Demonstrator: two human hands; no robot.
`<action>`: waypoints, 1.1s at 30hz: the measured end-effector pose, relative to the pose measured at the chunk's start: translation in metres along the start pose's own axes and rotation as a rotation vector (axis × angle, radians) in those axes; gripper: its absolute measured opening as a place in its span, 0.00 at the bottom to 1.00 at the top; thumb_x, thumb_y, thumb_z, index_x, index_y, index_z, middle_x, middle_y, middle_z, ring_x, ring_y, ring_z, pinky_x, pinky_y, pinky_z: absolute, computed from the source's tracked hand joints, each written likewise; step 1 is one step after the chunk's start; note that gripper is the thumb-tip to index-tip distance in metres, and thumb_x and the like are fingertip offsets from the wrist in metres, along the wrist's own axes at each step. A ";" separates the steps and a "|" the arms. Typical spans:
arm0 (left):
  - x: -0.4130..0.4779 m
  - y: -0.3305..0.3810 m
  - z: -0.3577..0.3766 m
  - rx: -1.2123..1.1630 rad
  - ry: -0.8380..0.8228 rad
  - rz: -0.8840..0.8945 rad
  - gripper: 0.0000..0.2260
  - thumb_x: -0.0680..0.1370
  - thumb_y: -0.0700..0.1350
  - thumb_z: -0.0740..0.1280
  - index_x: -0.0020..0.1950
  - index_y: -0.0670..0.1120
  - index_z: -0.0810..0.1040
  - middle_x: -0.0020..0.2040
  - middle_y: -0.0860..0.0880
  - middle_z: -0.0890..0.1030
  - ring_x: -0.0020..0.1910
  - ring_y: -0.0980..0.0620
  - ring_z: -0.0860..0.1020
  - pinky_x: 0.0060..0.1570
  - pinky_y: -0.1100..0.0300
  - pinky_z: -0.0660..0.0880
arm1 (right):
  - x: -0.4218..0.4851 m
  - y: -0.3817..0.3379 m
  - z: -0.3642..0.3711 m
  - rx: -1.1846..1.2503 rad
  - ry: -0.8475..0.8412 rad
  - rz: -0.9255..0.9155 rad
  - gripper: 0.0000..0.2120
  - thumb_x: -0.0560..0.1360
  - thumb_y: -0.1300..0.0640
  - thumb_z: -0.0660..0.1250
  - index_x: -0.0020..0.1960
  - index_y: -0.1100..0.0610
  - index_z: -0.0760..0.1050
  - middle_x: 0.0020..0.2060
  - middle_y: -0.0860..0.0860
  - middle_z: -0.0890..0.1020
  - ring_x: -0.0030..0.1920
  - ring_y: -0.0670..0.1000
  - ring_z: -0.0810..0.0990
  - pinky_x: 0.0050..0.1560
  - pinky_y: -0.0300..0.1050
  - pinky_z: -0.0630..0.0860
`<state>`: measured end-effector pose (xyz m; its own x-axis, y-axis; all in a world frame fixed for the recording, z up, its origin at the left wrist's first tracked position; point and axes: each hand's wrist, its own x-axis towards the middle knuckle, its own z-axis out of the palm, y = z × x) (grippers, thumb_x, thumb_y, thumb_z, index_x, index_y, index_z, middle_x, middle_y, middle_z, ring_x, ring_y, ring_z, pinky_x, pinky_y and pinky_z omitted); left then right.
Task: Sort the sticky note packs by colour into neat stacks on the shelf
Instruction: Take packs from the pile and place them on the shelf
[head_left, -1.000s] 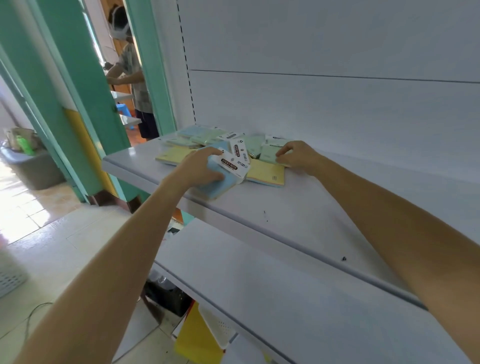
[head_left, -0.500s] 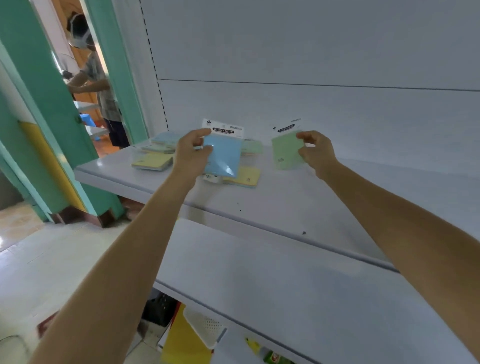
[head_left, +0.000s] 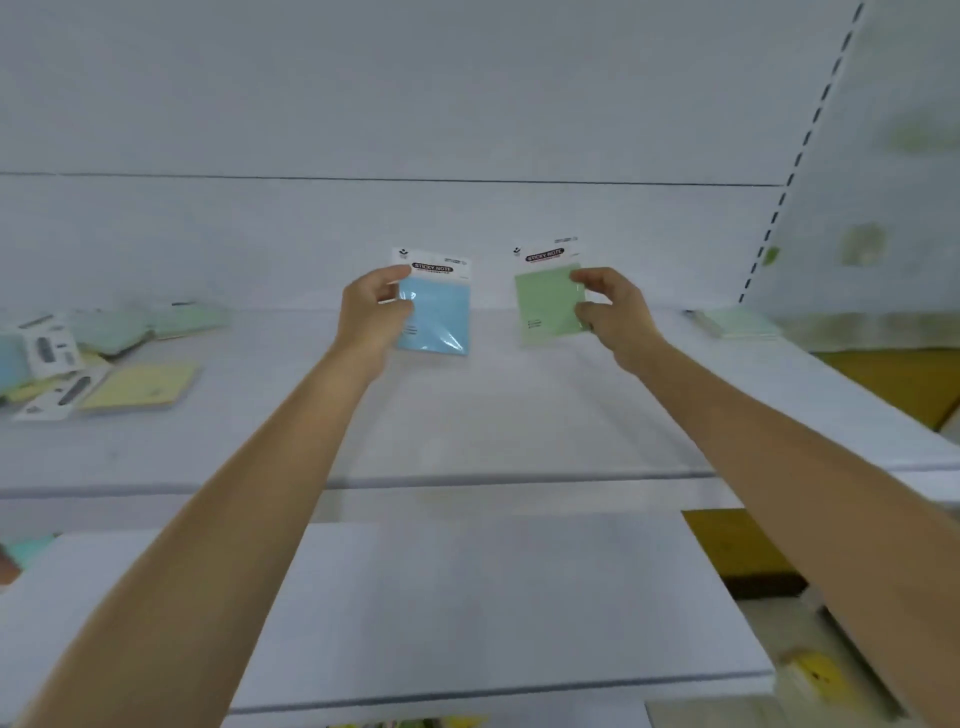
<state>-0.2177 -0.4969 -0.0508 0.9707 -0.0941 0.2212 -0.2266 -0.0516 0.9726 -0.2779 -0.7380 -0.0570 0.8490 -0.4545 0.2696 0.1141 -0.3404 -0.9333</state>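
While both bare arms reached out over the white shelf (head_left: 467, 415), each hand held one pack upright above its surface, with the white back panel (head_left: 467, 104) behind them. Below it, nearer the person, a second white shelf (head_left: 467, 597) jutted forward. At the far left of the upper shelf lay a loose heap of packs (head_left: 93, 353), yellow, green and blue ones overlapping at odd angles, some with their white header cards showing. At the far right, well apart from that heap, a small green stack (head_left: 737, 322) sat flat near the slotted upright. The left hand (head_left: 374, 312) was closed on the left edge of a blue pack (head_left: 436, 312), thumb over the front near the "STICKY NOTE" header. The right hand (head_left: 608, 306) pinched the right edge of a green pack (head_left: 545, 301), tilted slightly leftward. The two held packs were near each other but not touching.
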 end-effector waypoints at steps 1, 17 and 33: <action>0.001 0.002 0.020 -0.005 -0.010 0.004 0.20 0.74 0.31 0.59 0.63 0.44 0.74 0.52 0.45 0.76 0.39 0.54 0.74 0.28 0.70 0.71 | 0.004 0.005 -0.022 -0.011 0.030 0.010 0.21 0.71 0.73 0.55 0.60 0.59 0.73 0.55 0.50 0.75 0.44 0.49 0.74 0.26 0.25 0.66; 0.011 -0.002 0.265 0.046 -0.025 -0.082 0.17 0.73 0.35 0.64 0.62 0.44 0.75 0.55 0.41 0.78 0.48 0.46 0.77 0.53 0.52 0.76 | 0.086 0.082 -0.215 -0.180 0.214 0.114 0.20 0.75 0.67 0.55 0.65 0.58 0.72 0.64 0.56 0.76 0.52 0.53 0.75 0.47 0.37 0.70; 0.016 -0.025 0.295 0.585 -0.043 0.131 0.13 0.77 0.36 0.60 0.61 0.38 0.75 0.63 0.41 0.77 0.61 0.43 0.75 0.57 0.61 0.67 | 0.080 0.112 -0.228 -0.667 0.101 0.046 0.20 0.78 0.53 0.55 0.68 0.59 0.67 0.67 0.60 0.68 0.68 0.61 0.64 0.68 0.51 0.62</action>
<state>-0.2198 -0.7906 -0.0929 0.9302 -0.1766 0.3218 -0.3629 -0.5742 0.7339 -0.3146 -1.0001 -0.0857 0.7894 -0.5443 0.2838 -0.2915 -0.7393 -0.6070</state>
